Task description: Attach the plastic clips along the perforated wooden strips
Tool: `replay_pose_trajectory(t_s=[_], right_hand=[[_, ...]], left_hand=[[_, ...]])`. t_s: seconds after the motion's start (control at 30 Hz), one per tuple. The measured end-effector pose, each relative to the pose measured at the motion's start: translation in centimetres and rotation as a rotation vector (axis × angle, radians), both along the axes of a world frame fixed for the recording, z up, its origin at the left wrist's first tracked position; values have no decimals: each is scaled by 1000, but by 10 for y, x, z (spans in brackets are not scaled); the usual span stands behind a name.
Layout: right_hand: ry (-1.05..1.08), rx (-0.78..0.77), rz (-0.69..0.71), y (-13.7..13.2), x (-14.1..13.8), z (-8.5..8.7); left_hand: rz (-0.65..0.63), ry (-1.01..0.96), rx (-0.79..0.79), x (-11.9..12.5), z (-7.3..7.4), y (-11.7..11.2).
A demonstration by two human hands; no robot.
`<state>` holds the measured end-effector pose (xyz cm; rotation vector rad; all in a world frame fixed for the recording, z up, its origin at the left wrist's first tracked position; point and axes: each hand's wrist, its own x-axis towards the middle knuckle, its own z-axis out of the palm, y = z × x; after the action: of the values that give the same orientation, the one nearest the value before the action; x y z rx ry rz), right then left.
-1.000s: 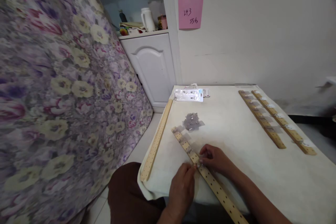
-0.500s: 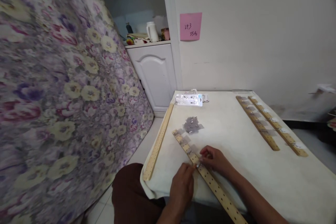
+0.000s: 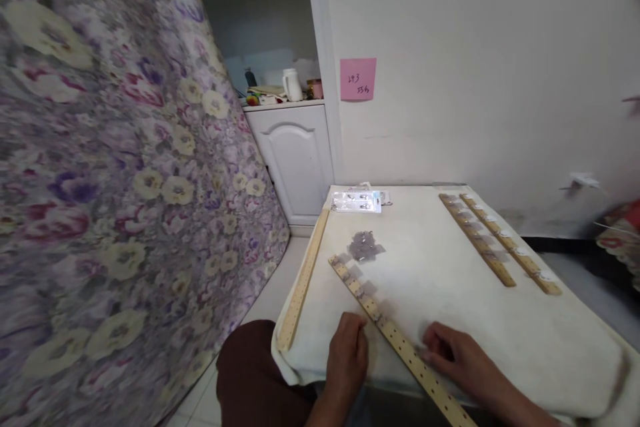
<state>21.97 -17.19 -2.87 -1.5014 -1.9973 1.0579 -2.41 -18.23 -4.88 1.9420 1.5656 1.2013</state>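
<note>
A long wooden strip with rows of holes (image 3: 395, 340) lies slanted across the near part of the white table (image 3: 440, 280). Several small clear clips sit along its far end. My left hand (image 3: 349, 351) rests beside the strip on its left, fingers curled, touching its edge. My right hand (image 3: 457, 361) lies on the table just right of the strip, fingers bent against it. A small heap of clear clips (image 3: 364, 246) sits beyond the strip's far end.
Another holed strip (image 3: 303, 280) lies along the table's left edge. Two strips with clips (image 3: 495, 243) lie at the far right. A clear blister pack (image 3: 357, 201) sits at the back. A flowered mattress (image 3: 110, 167) leans at the left; a white cupboard (image 3: 295, 153) stands behind.
My right hand has slid from the middle of the strip down toward me and to the right. The camera has tilted up. My left hand stays near the strip.
</note>
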Motion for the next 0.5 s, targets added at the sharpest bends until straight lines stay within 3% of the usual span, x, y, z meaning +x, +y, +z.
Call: replay_pose_trajectory(t_s=[0.1, 0.2, 0.37, 0.5], right_hand=[[-130, 23, -48, -32, -1, 0], [-201, 90, -97, -49, -5, -10], [-214, 210, -142, -53, -9, -31], [-217, 310, -138, -53, -15, -31]], left_hand=[[4, -24, -19, -1, 1, 0], [8, -52, -38, -2, 2, 0], [-5, -74, -48, -3, 2, -1], [-14, -89, -46, -4, 1, -2]])
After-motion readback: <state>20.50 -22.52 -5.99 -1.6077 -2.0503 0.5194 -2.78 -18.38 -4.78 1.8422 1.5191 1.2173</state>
